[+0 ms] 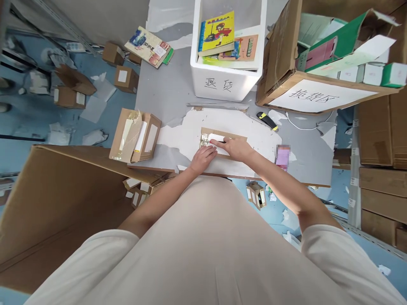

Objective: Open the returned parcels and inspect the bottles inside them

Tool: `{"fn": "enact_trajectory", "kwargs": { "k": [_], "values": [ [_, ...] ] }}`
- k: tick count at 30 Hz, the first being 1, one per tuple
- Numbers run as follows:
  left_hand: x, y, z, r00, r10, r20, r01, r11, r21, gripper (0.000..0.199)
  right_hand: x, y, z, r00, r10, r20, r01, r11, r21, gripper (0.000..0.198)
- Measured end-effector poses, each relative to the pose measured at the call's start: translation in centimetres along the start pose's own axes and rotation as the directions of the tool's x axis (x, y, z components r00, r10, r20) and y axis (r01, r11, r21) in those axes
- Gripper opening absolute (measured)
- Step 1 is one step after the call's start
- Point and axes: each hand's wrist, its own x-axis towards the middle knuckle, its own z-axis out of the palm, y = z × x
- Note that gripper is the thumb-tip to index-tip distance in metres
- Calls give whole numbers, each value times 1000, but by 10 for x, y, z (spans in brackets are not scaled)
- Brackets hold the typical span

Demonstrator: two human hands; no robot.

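Observation:
A small flat cardboard box (235, 137) lies on the white-covered part of the table in front of me, with shiny tape at its left end and a white label (216, 137) on top. My left hand (203, 159) holds the box at its near left edge, fingers bent over it. Over the right part of the box is my right hand (237, 148), its index finger stretched onto the label and the other fingers folded. A thin dark shape shows by that finger; I cannot tell what it is.
A yellow-black box cutter (267, 121) lies right of the box. Behind stand a white bin (227, 84) of books and a large carton (278, 72) of green boxes. At the left are a taped box (152, 137), books (148, 46) and a big open carton (63, 203).

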Motion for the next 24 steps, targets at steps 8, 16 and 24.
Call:
{"fn": "enact_trajectory", "kwargs": {
  "k": [8,16,24],
  "values": [
    [5,1,-2,995,-71,72,74,997,-38,33,-44,19,17,994,110,-14,-110,990,-83,66],
    [10,0,-2,994,-74,75,78,996,-48,33,-127,61,64,944,327,48,-325,945,-37,81],
    [17,14,-21,983,-108,147,99,993,69,27,-147,64,116,845,531,-67,-344,634,693,57]
  ]
}}
